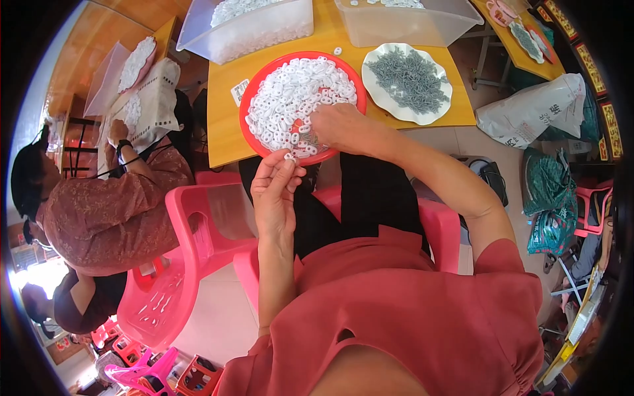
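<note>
Between the thumb and fingers of my left hand (276, 181) is a small white oval plastic piece with holes (289, 157), held just off the near rim of a red round basin (245, 122). Many white plastic pieces (284, 89) of the same kind fill most of the basin. My right hand (340, 127) reaches over the basin's right side, its fingers curled down and closed by a patch of small grey pieces (309, 137). Its fingertips are partly hidden, so what they hold cannot be made out.
Right of the basin lies a white wavy-edged plate (370, 89) of small grey pieces (409, 78). Two clear plastic bins (264, 38) stand at the table's far side. A pink chair (188, 264) and a seated co-worker (112, 204) are at left; sacks (528, 112) lie at right.
</note>
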`<state>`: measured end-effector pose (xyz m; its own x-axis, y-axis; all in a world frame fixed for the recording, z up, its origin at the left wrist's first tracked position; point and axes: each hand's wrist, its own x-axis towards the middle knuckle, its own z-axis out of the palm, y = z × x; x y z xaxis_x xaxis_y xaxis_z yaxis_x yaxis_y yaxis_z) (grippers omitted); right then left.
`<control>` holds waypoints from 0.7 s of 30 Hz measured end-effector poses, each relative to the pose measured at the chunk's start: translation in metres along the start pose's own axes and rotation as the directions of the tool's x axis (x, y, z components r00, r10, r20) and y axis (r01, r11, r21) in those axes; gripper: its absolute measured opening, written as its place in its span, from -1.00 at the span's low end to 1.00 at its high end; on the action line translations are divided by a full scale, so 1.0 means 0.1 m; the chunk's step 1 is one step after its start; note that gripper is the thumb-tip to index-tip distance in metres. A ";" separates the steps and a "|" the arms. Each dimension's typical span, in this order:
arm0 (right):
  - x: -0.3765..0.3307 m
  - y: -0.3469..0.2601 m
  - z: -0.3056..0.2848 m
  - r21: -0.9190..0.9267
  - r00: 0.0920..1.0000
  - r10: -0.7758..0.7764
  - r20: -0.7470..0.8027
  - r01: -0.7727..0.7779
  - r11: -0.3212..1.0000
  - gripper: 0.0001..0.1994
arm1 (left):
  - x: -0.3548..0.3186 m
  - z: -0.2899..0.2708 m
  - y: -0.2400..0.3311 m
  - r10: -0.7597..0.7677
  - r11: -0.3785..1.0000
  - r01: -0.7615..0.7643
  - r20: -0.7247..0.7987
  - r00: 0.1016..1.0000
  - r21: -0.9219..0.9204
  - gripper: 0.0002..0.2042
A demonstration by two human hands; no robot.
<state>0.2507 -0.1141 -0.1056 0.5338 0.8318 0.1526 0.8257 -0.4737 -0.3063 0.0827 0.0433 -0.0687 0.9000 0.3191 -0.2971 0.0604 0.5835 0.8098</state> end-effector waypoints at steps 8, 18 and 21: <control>-0.39 -0.74 -0.67 0.769 0.991 0.114 -0.064 -0.024 0.639 -0.89 | -0.41 -0.02 0.10 0.056 0.997 -0.055 0.020 0.998 -0.046 -0.80; -0.65 -1.33 -0.60 0.932 0.982 0.127 -0.139 0.086 0.351 -0.88 | -0.90 -0.09 0.12 0.178 0.983 -0.176 0.037 0.983 -0.045 -0.77; -0.73 -1.39 -0.54 0.929 0.970 0.124 -0.208 0.156 0.336 -0.82 | -0.99 -0.12 0.09 0.193 0.980 -0.190 0.053 0.980 -0.059 -0.77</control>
<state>0.1065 -0.1250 -0.0230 0.6582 0.6882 0.3051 0.1914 0.2390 -0.9520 -0.0108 0.0257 -0.0379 0.9164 0.3854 -0.1080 -0.1368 0.5553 0.8203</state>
